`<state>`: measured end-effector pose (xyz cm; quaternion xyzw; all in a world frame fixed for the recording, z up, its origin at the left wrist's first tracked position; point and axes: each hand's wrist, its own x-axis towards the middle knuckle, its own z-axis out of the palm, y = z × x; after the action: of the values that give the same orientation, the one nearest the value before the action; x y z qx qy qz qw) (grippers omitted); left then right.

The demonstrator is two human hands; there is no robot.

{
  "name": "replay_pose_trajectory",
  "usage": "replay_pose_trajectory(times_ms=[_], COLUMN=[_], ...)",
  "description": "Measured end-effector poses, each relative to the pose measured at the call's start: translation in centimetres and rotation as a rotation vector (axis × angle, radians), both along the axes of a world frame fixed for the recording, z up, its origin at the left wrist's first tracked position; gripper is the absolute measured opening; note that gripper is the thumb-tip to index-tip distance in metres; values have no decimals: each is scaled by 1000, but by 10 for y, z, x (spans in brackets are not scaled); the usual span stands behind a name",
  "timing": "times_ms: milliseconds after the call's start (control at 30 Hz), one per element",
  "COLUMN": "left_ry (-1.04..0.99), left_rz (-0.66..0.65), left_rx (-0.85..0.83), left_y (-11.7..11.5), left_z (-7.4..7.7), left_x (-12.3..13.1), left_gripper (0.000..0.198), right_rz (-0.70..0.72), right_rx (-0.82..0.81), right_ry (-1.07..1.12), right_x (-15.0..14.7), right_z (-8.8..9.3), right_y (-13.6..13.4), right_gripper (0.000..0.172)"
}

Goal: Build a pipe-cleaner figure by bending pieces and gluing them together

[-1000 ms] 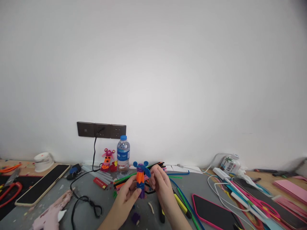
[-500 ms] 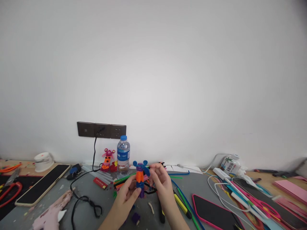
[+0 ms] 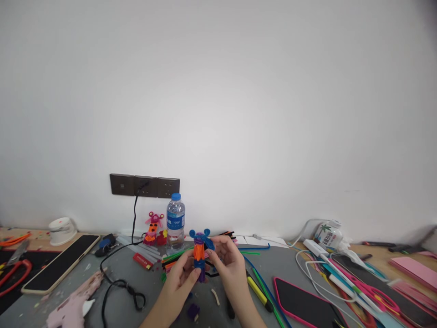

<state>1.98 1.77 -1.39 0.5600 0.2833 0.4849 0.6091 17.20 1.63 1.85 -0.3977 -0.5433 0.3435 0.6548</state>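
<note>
A small pipe-cleaner figure (image 3: 199, 252) stands upright in my left hand (image 3: 180, 279), whose thumb and fingers close round its blue and purple lower part. It has an orange middle and blue round ears. On its right side a blue fuzzy loop (image 3: 209, 243) sticks out sideways. My right hand (image 3: 229, 262) pinches this loop near the figure's side, thumb in front and fingers behind. Whether the loop is fixed to the figure, I cannot tell. Behind my hands lies a bundle of pipe cleaners (image 3: 174, 259), partly hidden.
A water bottle (image 3: 175, 228) and a pink-and-orange figure (image 3: 152, 230) stand by the wall. A glue gun (image 3: 73, 300) and its black cable lie left, near a phone (image 3: 61, 264). Another phone (image 3: 303, 303), a yellow-handled tool (image 3: 258, 291) and pink scissors (image 3: 378, 294) lie right.
My right hand has shifted slightly down, its thumb now nearer the figure's side at the blue loop. My left hand and the figure have hardly moved.
</note>
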Motion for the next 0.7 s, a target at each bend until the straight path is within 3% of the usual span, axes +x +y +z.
replay_pose_trajectory(times_ms=[300,700], left_ry=[52,85], left_rz=[-1,46], left_rx=[21,38], left_y=[-2,-4], left_z=[3,6], left_x=[-1,1], left_gripper=[53,61], right_rz=[-98,-92], right_rx=[102,162], right_ry=[-38,-29], right_x=[0,-4], right_z=[0,2], right_y=[-1,-3], right_gripper=[17,17])
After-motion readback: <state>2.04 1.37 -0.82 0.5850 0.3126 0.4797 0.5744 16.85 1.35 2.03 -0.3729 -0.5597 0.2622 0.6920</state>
